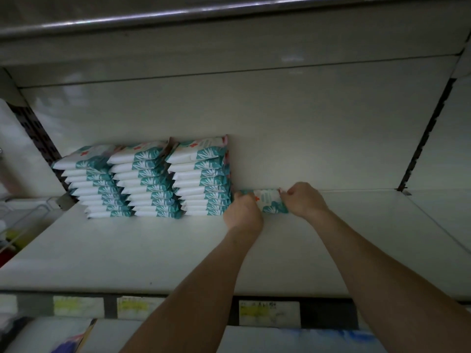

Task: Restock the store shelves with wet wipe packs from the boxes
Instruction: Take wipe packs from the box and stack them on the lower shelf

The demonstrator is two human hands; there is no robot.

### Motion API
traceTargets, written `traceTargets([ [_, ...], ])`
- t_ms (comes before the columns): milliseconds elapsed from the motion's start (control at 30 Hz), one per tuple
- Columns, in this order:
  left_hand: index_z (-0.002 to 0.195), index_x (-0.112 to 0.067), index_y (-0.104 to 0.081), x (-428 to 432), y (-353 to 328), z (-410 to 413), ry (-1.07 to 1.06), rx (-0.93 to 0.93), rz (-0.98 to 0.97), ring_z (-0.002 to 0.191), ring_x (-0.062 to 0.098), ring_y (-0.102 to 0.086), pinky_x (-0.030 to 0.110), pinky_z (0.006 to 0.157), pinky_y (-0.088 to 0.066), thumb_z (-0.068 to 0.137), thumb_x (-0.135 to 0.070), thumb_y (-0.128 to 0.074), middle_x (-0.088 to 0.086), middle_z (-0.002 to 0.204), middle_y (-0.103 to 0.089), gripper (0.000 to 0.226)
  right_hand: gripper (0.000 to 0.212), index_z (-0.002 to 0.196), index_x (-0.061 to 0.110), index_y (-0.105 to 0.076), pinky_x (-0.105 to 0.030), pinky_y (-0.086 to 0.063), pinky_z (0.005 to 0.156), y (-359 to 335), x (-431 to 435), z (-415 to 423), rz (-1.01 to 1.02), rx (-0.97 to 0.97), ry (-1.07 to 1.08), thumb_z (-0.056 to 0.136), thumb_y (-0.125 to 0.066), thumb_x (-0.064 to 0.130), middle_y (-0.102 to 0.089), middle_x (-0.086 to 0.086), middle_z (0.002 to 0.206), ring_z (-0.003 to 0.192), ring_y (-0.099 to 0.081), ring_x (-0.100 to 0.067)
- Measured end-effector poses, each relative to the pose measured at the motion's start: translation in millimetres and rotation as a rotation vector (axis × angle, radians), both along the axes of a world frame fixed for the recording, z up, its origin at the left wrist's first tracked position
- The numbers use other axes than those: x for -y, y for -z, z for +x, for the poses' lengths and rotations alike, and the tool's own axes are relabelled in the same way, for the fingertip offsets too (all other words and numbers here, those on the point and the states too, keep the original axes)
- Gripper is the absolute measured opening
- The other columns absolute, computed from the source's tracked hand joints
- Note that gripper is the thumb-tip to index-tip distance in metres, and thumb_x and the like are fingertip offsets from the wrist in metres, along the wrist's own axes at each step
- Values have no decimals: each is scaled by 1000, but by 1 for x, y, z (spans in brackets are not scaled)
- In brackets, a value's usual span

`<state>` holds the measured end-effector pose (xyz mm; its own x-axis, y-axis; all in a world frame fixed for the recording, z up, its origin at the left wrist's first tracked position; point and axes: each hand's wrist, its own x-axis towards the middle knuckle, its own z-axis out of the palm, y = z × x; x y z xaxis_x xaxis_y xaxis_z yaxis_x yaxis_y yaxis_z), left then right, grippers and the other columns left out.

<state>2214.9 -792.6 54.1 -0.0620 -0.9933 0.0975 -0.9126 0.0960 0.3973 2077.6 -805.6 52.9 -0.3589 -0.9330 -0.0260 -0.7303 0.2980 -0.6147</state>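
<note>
A wide white metal shelf (153, 250) fills the view from my head-worn camera. It is backed by a pale glossy rear panel (280, 123), with dark perforated uprights (38, 138) at either side. Overhead runs the grey metal edge of the shelf above (178, 14).

On the left part of the shelf, against the rear panel, stand three stacks of white-and-teal wet wipe packs (145, 179). They are set side by side and touching, each pack lying flat with its teal leaf-printed end turned to the right.

Both my bare forearms reach in from the lower edge. Just right of the stacks, at the back of the shelf, I hold one more white-and-teal wet wipe pack (270, 202) with a small red cross on its face. It lies low, beside the foot of the right-hand stack.

My left hand (243, 210) grips its left end, fingers curled round it and hidden beneath the back of the hand. My right hand (304, 200) pinches its right end, fingers bent, knuckles up. Whether the pack rests fully on the shelf I cannot tell.

Along the shelf's front lip sit white price labels (269, 313) with yellow bands, their print too blurred to read.
</note>
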Motion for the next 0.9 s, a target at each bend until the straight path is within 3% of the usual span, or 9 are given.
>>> traceTargets([
  [233,124,-12,-64,-43,-21,-15,-112,-491,-15,117,31,-57,32,94,-44,91,-14,-54,14,127,-62,35,17,91,-1,-70,-30,-51,58,-15,-41,16,-134,471,-8,86,-58,10,-70,-22,87,67,-64,-28],
  [300,115,-8,-68,-58,-21,-23,-109,-585,0,108,33,-62,33,92,-50,89,-12,-57,17,118,-66,29,14,89,5,-69,-28,-52,56,-15,-64,17,-148,548,15,90,-58,14,-69,-16,84,69,-64,-25],
  [367,90,-10,-70,-73,-19,-33,-107,-687,49,94,35,-67,43,85,-56,86,-11,-58,20,102,-70,12,17,79,11,-66,-26,-51,55,-17,-93,16,-182,597,46,91,-56,14,-66,-10,78,71,-63,-21],
  [433,83,-16,-67,-88,-14,-44,-109,-775,115,91,35,-68,48,82,-57,84,-12,-57,19,96,-71,11,23,69,9,-64,-32,-54,62,-17,-123,11,-235,613,72,90,-53,10,-65,-11,75,72,-62,-20],
  [533,112,-10,-67,-119,-11,-58,-36,-884,198,85,30,-68,45,83,-58,88,-11,-56,14,96,-70,27,22,72,5,-67,-41,-57,76,-14,-171,0,-296,625,159,89,-53,9,-67,-14,77,74,-63,-22],
  [600,115,-9,-65,-141,-8,-64,15,-954,272,71,23,-63,36,75,-58,91,-10,-55,8,83,-66,26,23,73,0,-67,-43,-55,78,-10,-201,-7,-322,615,244,89,-53,9,-69,-17,79,73,-62,-21],
  [733,112,-7,-67,-181,-3,-78,152,-986,350,70,22,-64,32,72,-57,90,-7,-56,7,85,-68,25,20,84,-5,-70,-38,-53,70,-2,-256,-15,-370,580,445,88,-55,8,-66,-16,77,71,-58,-20],
  [800,108,-8,-67,-204,-4,-83,229,-976,397,61,18,-59,26,59,-51,90,-7,-55,4,76,-64,22,18,76,0,-69,-34,-49,66,7,-283,-16,-387,573,542,87,-56,7,-63,-14,74,69,-57,-22],
  [900,92,-16,-66,-244,3,-89,318,-921,480,56,18,-57,24,51,-47,90,-10,-53,5,76,-63,14,15,67,17,-62,-43,-56,81,22,-329,-15,-358,550,720,80,-60,23,-69,-11,78,81,-66,-29],
])
